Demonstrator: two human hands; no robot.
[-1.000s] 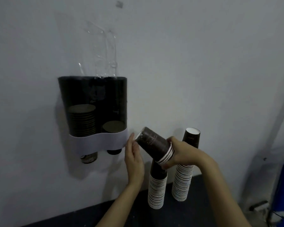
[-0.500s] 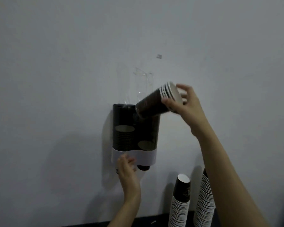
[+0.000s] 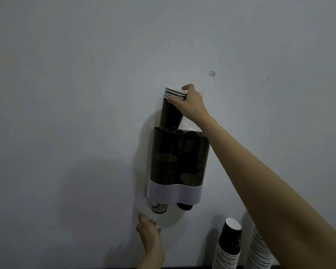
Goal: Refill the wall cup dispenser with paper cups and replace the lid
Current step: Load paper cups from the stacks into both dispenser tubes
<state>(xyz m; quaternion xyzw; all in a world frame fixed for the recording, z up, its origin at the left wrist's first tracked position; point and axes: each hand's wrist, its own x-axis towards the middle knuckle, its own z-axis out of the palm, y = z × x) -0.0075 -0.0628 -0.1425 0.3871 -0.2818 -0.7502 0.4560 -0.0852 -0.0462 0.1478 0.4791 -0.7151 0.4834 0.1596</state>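
The wall (image 3: 85, 94) is filling most of the view, plain and pale. The cup dispenser (image 3: 179, 158) is hanging on it slightly right of centre: a dark see-through body with two side-by-side tubes and a white band (image 3: 174, 193) wrapping its lower part. The left tube is holding a column of cups reaching partway up; the right tube is showing only a cup near the band. One cup bottom is sticking out below each tube.

The right arm is reaching up and across from the lower right, fully extended, with the wrist bent over the top of the dispenser. The right hand (image 3: 190, 104) is gripping a short nested stack of cups (image 3: 172, 113) at the white rims, thumb in front and a finger curling over the top. The stack is standing nearly upright, rims up, with its base entering the open top of the left tube.

The left hand (image 3: 148, 230) is hovering below the dispenser, fingers relaxed and loosely spread, holding nothing and not touching the protruding cups.

Two tall spare stacks (image 3: 229, 247) are standing at the lower right, partly behind the right forearm. Clear plastic film (image 3: 190, 126) is showing behind the dispenser top, against the wall. The lid cannot be made out.
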